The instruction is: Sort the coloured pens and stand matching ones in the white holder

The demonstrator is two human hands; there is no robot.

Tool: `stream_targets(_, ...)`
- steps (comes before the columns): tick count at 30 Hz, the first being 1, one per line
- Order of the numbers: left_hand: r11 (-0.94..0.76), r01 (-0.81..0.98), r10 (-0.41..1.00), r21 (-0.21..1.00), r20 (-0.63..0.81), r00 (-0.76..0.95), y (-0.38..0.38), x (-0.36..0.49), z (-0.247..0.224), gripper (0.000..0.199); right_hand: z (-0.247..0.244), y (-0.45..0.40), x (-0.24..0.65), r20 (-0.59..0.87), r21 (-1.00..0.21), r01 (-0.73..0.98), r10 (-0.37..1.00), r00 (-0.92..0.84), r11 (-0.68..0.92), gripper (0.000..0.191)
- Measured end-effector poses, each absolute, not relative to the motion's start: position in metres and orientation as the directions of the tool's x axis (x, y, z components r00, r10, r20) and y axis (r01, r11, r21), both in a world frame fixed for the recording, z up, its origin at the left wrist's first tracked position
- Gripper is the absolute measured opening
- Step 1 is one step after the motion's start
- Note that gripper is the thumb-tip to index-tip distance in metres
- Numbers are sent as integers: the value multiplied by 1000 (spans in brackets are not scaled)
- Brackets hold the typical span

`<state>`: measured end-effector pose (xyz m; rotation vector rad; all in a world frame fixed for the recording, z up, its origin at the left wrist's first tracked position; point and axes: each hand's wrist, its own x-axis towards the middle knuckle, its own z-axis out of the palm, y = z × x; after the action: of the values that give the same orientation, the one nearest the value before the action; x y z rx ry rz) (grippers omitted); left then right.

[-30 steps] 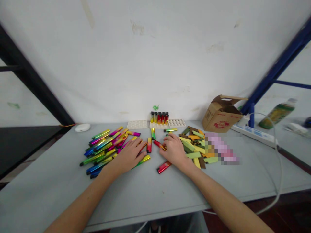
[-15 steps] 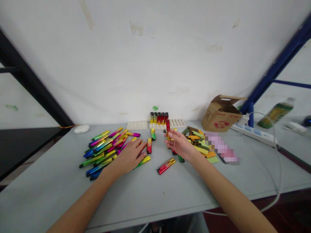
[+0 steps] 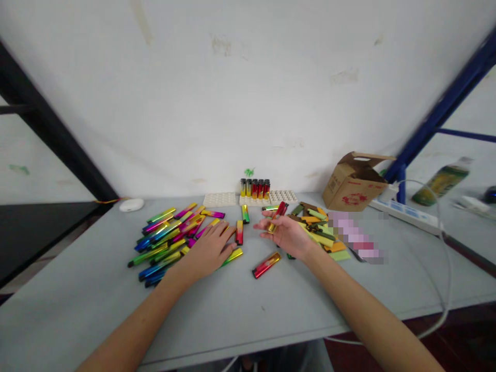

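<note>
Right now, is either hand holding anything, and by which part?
Right hand holds a red-and-gold lighter by its gold lower part, red end up; exact finger contacts unclear. Left hand lies palm down, no grip visible.

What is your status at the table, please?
Right hand holding tilted red-gold lighter. Left hand over edge of lighter pile. Loose red-gold lighter on table between forearms.

We've got lighters [image 3: 165, 234] with a super shiny, metallic-looking finish, smooth and glossy all over, lying on a smooth, dull grey tabletop [image 3: 217, 320]. Our box [image 3: 354, 191] looks like plain matt cardboard, and the white case [image 3: 132, 205] seems to be smooth plastic with a soft sheen.
</note>
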<state>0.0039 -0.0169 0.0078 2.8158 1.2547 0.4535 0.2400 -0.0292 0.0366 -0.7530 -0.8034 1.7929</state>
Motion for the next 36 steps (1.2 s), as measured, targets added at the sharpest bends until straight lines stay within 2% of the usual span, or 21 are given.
stream_targets(4, -669, 731, 736, 131, 249, 629, -17, 3, 8, 39, 28, -23, 240, -123, -838, -521, 986, -111, -163, 40)
stream_targets(6, -665, 735, 741, 134, 246, 625, -17, 3, 9, 40, 26, -21, 241, -107, -848, -516, 992, -63, -124, 43)
stream_targets(11, -661, 740, 744, 122, 229, 627, -16, 3, 8, 39, 33, -20, 248, -170, -761, -591, 961, -216, -267, 28)
stream_targets(15, -672, 730, 735, 126, 237, 635, -15, 2, 8, 38, 36, -19, 253, -193, -690, -631, 930, -313, -355, 40)
stream_targets(27, -664, 736, 744, 130, 211, 634, -17, 3, 12, 37, 33, -22, 253, -98, -746, -584, 919, -381, -321, 52)
stream_targets(36, -672, 729, 736, 132, 235, 635, -17, 3, 11, 37, 31, -22, 253, -74, -720, -605, 904, -422, -341, 49)
